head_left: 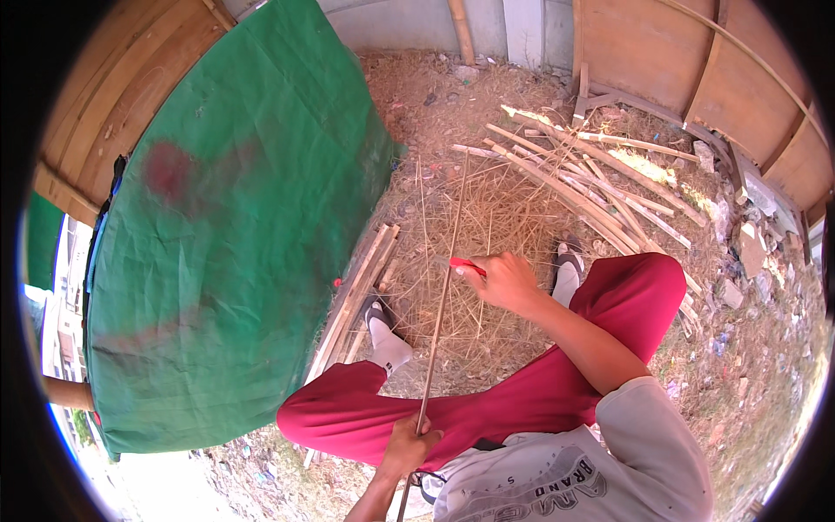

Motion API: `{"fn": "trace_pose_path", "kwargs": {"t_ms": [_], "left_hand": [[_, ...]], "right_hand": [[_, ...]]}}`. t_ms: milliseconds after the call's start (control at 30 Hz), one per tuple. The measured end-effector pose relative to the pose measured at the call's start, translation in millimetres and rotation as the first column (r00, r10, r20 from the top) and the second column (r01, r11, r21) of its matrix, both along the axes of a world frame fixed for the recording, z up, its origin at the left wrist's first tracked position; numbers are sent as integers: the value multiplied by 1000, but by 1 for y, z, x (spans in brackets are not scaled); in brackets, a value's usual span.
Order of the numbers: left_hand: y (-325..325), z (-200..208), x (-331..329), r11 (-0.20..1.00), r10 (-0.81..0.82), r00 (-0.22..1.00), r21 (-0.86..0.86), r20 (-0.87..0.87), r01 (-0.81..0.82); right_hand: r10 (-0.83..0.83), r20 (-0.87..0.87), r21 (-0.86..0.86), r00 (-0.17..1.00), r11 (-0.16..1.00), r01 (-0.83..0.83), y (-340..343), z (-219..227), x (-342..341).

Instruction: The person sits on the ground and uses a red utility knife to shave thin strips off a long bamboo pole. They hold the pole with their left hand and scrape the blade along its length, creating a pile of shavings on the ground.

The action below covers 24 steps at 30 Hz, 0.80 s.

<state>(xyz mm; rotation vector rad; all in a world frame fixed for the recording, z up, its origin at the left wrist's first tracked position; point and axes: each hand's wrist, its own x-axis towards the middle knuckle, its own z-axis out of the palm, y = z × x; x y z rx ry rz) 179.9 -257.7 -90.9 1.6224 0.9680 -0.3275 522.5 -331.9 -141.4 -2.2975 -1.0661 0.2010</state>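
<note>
Long thin bamboo strip running from the lap out over the straw-covered ground, between the two shoes. Left hand closed around the near end of the strip, just beside the red trousers. Right hand further along the strip, closed on a red-handled knife, blade tip touching the strip. Hands well apart. Green tarpaulin left of the strip, flat bamboo slats at its edge. Pile of split bamboo poles beyond and right of the strip.
</note>
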Motion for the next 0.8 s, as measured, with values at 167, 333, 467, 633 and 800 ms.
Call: {"fn": "trace_pose_path", "kwargs": {"t_ms": [167, 333, 467, 633, 800], "left_hand": [[-6, 11, -26, 999, -7, 999, -33, -44, 5], [-9, 4, -80, 997, 80, 997, -11, -7, -80], [-17, 9, -92, 979, 133, 990, 148, 43, -138], [-15, 19, -53, 971, 181, 982, 149, 46, -186], [1, -3, -10, 968, 229, 941, 46, 248, -248]], "right_hand": [[-200, -37, 53, 979, 978, 202, -3, -3, 33], [-415, -24, 58, 909, 908, 416, -10, 5, 60], [-436, 37, 233, 899, 879, 416, -12, 13, 57], [-317, 14, 481, 948, 834, 271, -9, 3, 48], [88, -478, 253, 874, 967, 41, -11, 26, 7]]}}
